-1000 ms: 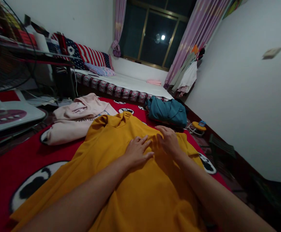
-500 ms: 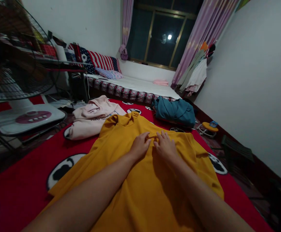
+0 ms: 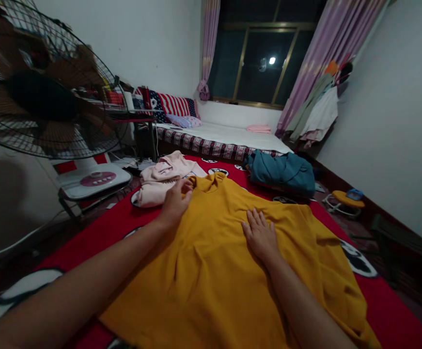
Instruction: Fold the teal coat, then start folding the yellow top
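A mustard-yellow long-sleeved top (image 3: 225, 271) lies spread over a red blanket (image 3: 98, 242), its collar end away from me. My left hand (image 3: 176, 201) is at the top's far left shoulder, beside the collar, with fingers and thumb curled onto the cloth's edge. Flat on the upper right part of the top rests my right hand (image 3: 261, 235), fingers stretched out and holding nothing. Soft wrinkles run across the fabric between the hands. Just beyond my left hand lies a pale pink garment (image 3: 156, 191), loosely folded.
A teal bundle of clothing (image 3: 281, 172) sits at the blanket's far right. On the left stands a large fan (image 3: 43, 94) with a white base (image 3: 90, 182). Beyond is a bed (image 3: 228, 133); a yellow-topped stool (image 3: 347, 198) stands right, beside the wall.
My left hand has moved left and away from the middle of the top to its shoulder. My right hand has flattened on the cloth. The view has shifted left.
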The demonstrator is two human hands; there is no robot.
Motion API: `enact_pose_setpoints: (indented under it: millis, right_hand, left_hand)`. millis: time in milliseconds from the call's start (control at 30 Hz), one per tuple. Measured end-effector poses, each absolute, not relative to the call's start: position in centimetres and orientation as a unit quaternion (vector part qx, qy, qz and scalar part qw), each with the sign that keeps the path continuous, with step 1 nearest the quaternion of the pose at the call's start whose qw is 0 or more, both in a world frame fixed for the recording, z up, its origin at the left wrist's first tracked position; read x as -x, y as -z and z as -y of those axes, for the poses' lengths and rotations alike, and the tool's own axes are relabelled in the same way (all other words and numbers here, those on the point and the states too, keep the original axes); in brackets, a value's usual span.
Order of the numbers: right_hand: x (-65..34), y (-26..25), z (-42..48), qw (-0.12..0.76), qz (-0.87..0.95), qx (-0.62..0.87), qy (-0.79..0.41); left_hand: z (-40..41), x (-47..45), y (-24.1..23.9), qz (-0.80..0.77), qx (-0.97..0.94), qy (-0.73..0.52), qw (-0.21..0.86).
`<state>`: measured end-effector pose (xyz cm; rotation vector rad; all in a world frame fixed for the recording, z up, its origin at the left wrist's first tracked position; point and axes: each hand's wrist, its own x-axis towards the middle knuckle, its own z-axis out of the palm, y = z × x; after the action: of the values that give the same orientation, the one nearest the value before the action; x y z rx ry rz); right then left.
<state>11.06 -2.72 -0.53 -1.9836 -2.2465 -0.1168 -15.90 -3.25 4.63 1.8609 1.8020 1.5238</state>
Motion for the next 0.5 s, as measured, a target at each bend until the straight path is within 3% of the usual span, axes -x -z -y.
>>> enact_pose_setpoints:
  millis: [67,200,367,500]
  right_hand:
    - [-11.0,0.6,2.7,0.076,0.747,0.66,0.037]
    - [-11.0,0.6,2.8,0.086,0.747,0.658,0.033]
    - [-11.0,0.5,2.9,0.102,0.748,0.655,0.025]
    - [-11.1,0.5,3.0,0.13,0.751,0.647,0.013]
  left_hand:
    - [4.3,19.3,-4.9,-0.68,-0.598,-0.422,0.039]
    - [6.2,22.4,-3.9,-0.731,-0.639,-0.227,0.079]
    - [6.7,21.8,-2.7,-0.738,-0.627,-0.187,0.164]
    - [5.9,22.1,-4.9,-0.739,-0.614,-0.186,0.208]
